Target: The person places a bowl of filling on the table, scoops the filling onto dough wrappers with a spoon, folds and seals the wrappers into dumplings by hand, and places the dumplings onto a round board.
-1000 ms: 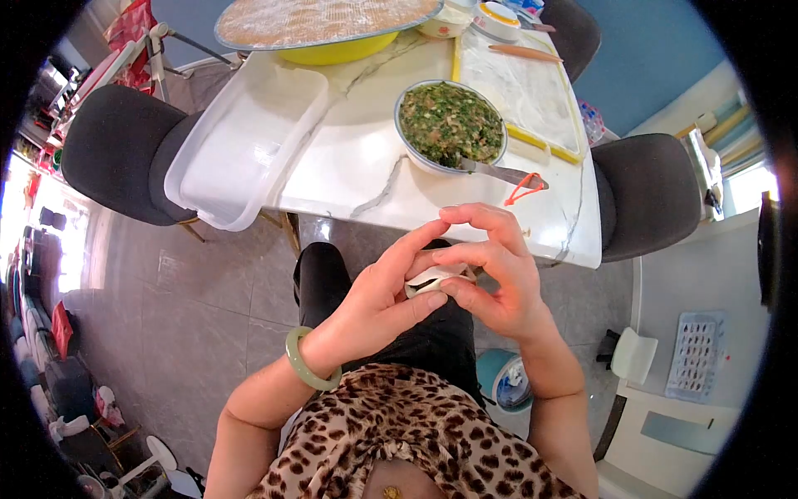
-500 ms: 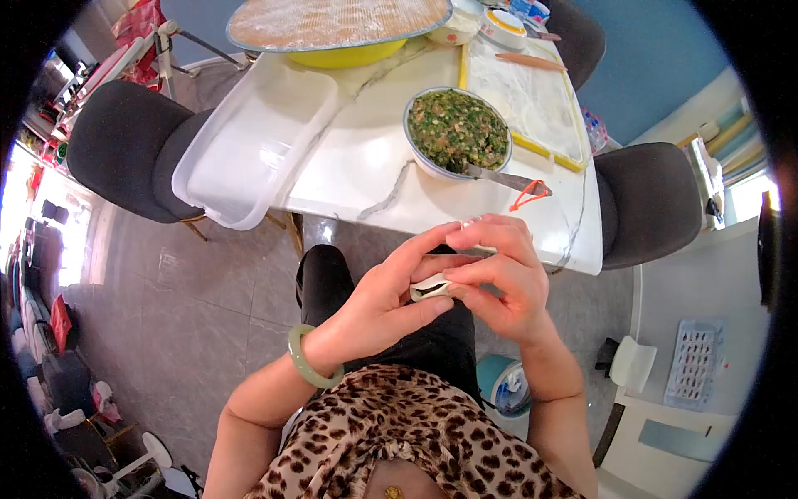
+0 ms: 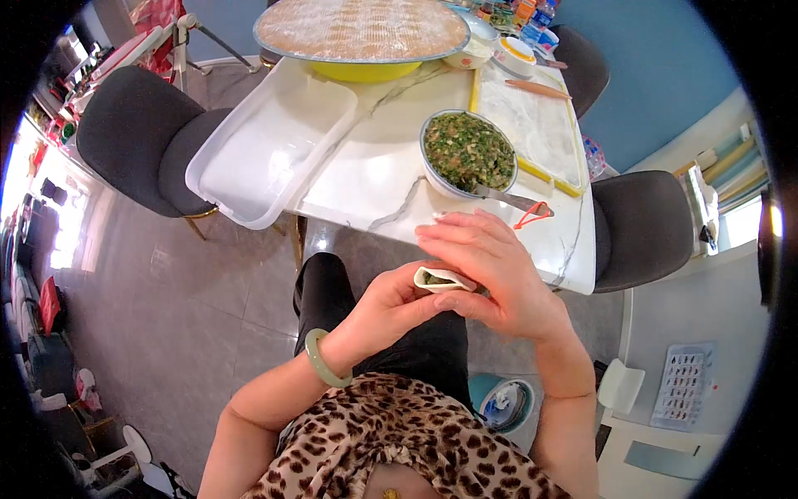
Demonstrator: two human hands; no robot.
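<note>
Between my two hands is a partly folded dumpling, its white wrapper gaping at the left end so green filling shows. My left hand cups it from the left, thumb along its lower edge. From the right, my right hand pinches it with the thumb below, while its fingers arch over the top. Beyond the hands, a bowl of chopped green filling stands near the table edge. A flat metal spreader with an orange loop rests in it, handle pointing right.
A white plastic bin sits on the marble table at left. Behind it, a floured round tray rests over a yellow basin. At right are a floured board and rolling pin. A trash bin stands on the floor.
My right hand has flattened over the dumpling, and its fingers have come leftward. The dumpling's open end is turned more toward me, with filling more visible. The whole view has shifted slightly.
</note>
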